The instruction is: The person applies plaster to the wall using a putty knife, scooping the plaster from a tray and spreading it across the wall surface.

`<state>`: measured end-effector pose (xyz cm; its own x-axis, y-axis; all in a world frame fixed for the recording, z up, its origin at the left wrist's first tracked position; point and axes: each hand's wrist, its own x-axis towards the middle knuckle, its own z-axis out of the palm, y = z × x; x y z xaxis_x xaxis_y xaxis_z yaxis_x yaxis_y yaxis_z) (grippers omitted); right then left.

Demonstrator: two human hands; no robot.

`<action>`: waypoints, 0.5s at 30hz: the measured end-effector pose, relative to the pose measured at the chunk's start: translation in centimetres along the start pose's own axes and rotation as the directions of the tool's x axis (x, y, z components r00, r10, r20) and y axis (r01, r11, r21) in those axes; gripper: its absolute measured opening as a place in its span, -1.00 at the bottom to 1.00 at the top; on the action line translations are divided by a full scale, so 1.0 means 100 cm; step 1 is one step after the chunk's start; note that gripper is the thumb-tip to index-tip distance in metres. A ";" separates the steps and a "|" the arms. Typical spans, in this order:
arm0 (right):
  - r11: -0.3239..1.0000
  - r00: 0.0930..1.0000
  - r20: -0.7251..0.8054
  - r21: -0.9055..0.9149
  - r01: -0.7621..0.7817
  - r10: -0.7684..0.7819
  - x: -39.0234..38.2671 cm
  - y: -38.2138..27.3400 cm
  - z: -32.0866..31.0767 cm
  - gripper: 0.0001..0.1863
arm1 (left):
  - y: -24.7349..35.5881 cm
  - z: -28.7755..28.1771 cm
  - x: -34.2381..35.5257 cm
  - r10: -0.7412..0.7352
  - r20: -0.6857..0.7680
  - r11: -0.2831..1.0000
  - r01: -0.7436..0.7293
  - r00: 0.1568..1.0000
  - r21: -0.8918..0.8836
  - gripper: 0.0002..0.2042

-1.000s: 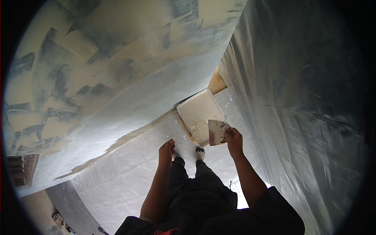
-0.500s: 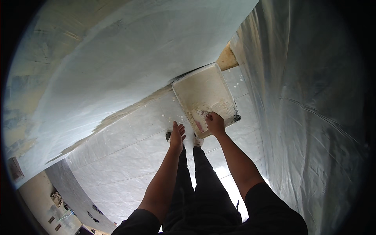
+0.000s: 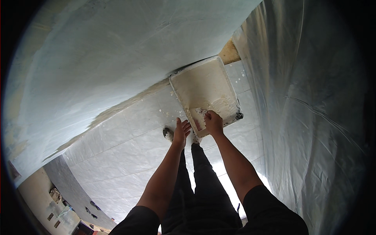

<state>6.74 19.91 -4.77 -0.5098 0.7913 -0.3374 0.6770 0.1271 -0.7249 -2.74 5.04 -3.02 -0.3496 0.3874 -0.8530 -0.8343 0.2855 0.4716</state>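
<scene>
A large rectangular tray (image 3: 211, 78) holds pale, creamy paint or filler, thicker and lumpier at its near end. There my right hand (image 3: 214, 123) is closed round a small paint-smeared tool (image 3: 200, 112) whose working end rests in the tray; its exact kind is hidden by the coating and my fingers. Just left of the tray's near corner my left hand (image 3: 182, 132) hovers, open, fingers spread and holding nothing. Below it are my paint-spotted shoes (image 3: 168, 134), on the floor.
A pale, partly coated wall (image 3: 129, 51) rises on the left, close to the tray's far-left edge. Clear plastic sheeting (image 3: 313, 129) hangs along the right. Grey floor tiles (image 3: 117, 156) carry white drips near the tray. A brown piece (image 3: 229, 51) lies beyond the tray.
My left hand has shifted slightly right, closer to the tray, and its fingers now point more to the right. My right hand stays closed at the tray's near end.
</scene>
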 end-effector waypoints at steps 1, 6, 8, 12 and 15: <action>1.000 1.000 0.014 -0.002 0.014 -0.014 -0.001 0.001 0.001 -0.85 | 0.000 0.000 -0.001 0.007 0.020 1.000 -0.007 1.000 -0.012 -0.05; 0.999 0.999 0.005 -0.014 0.049 -0.049 0.005 0.012 0.004 -0.86 | 0.001 0.001 0.000 0.003 0.061 0.998 0.000 0.998 -0.058 -0.04; 0.981 0.983 0.178 0.183 -0.071 0.038 0.008 0.009 0.003 -0.87 | 0.001 -0.001 0.000 0.011 0.075 0.997 -0.005 0.997 -0.075 -0.03; 0.944 0.949 0.283 0.250 -0.216 0.142 0.008 0.003 -0.004 -0.87 | 0.002 -0.006 -0.002 0.019 0.112 0.997 -0.011 0.993 -0.073 -0.02; 0.891 0.937 0.300 0.353 -0.285 0.181 0.010 0.007 -0.005 -0.86 | 0.001 -0.005 -0.001 0.018 0.131 0.997 -0.007 0.991 -0.080 -0.02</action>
<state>6.97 21.07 -5.31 -0.5145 0.5847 -0.6272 0.5612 -0.3234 -0.7619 -3.02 4.62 -2.97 -0.3053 0.5042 -0.8078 -0.8633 0.2115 0.4583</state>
